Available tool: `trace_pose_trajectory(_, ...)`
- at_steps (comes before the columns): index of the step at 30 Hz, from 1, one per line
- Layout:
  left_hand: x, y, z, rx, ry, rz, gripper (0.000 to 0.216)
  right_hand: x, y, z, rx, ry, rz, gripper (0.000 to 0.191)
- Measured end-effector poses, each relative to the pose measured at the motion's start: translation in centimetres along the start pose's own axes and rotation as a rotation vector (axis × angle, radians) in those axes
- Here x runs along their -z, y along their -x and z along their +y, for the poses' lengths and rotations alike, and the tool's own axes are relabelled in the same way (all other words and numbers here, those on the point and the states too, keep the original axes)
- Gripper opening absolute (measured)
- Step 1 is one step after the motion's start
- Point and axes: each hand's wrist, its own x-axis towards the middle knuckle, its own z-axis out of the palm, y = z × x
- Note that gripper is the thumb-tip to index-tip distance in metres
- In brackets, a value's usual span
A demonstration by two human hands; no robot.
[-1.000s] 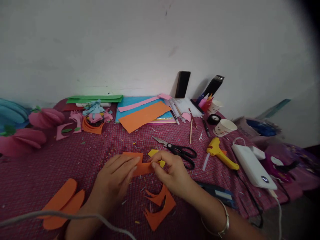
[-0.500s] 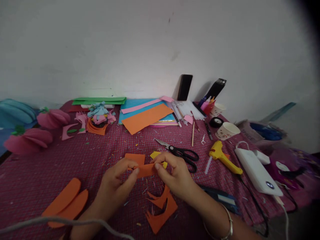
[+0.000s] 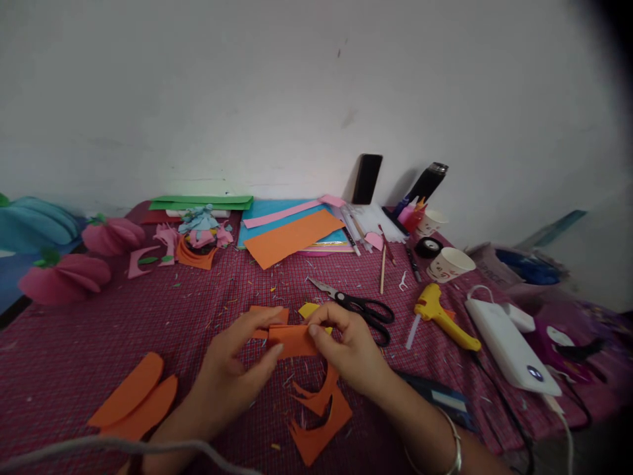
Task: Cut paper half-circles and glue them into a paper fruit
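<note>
A small folded piece of orange paper (image 3: 294,342) is held up over the cloth at the centre. My right hand (image 3: 349,343) pinches its right end between thumb and fingers. At the paper's left end, my left hand (image 3: 237,363) has thumb and forefinger spread apart, close to its edge. Behind lies another orange paper piece (image 3: 277,314), partly hidden by the left fingers. A yellow paper scrap (image 3: 307,309) shows beyond the right fingers. Black-handled scissors (image 3: 359,305) lie with blades open just past the right hand. Orange offcuts (image 3: 324,425) lie below the hands.
Rounded orange cutouts (image 3: 133,399) lie at left, near a grey cable (image 3: 163,447). Pink paper fruit (image 3: 64,277) stand behind. A yellow glue gun (image 3: 445,318), white power bank (image 3: 512,343) and paper cup (image 3: 450,265) sit at right. An orange sheet (image 3: 294,239) lies at the back.
My left thumb and forefinger have let go of the paper's left end and spread apart. The right hand still pinches the paper, which now shows more of its face.
</note>
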Motion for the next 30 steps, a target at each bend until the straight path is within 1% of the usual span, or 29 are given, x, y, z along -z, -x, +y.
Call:
trace_pose_trajectory(3, -0.3, 0.0, -0.2, -0.018, 0.036, 0.023, 0.026, 0.1, -0.2, 0.1, -0.072, -0.106, -0.039, 0.009)
trace_pose_trajectory(7, -0.5, 0.2, -0.7, 0.043, 0.170, 0.121, 0.017, 0.2, -0.3, 0.1, -0.136, -0.203, -0.073, 0.010)
trace_pose_trajectory(9, -0.4, 0.3, -0.9, 0.062, 0.205, 0.136, 0.016, 0.2, -0.3, 0.1, -0.139, -0.209, -0.071, 0.010)
trace_pose_trajectory(13, -0.2, 0.1, -1.0, 0.001, 0.172, 0.098, 0.015, 0.1, -0.3, 0.1, -0.133, -0.174, -0.049, 0.009)
trace_pose_trajectory(17, -0.2, -0.3, -1.1, -0.155, 0.054, 0.045, 0.018, 0.1, -0.3, 0.1, -0.100, -0.091, -0.020, 0.008)
trace_pose_trajectory(19, -0.3, -0.5, -1.3, -0.203, 0.003, 0.020, 0.018, 0.0, -0.2, 0.2, -0.072, -0.021, -0.002, 0.010)
trace_pose_trajectory(23, -0.4, -0.4, -1.5, -0.229, -0.069, 0.002, 0.017, 0.0, -0.1, 0.2, -0.033, 0.078, 0.007, 0.012)
trace_pose_trajectory(28, -0.5, -0.2, -2.0, -0.322, -0.137, -0.028, 0.015, -0.1, -0.2, 0.2, -0.034, 0.083, 0.030, 0.012)
trace_pose_trajectory(30, -0.6, -0.2, -2.1, -0.311, -0.139, -0.018, 0.015, 0.0, -0.2, 0.1, -0.033, 0.075, 0.037, 0.012)
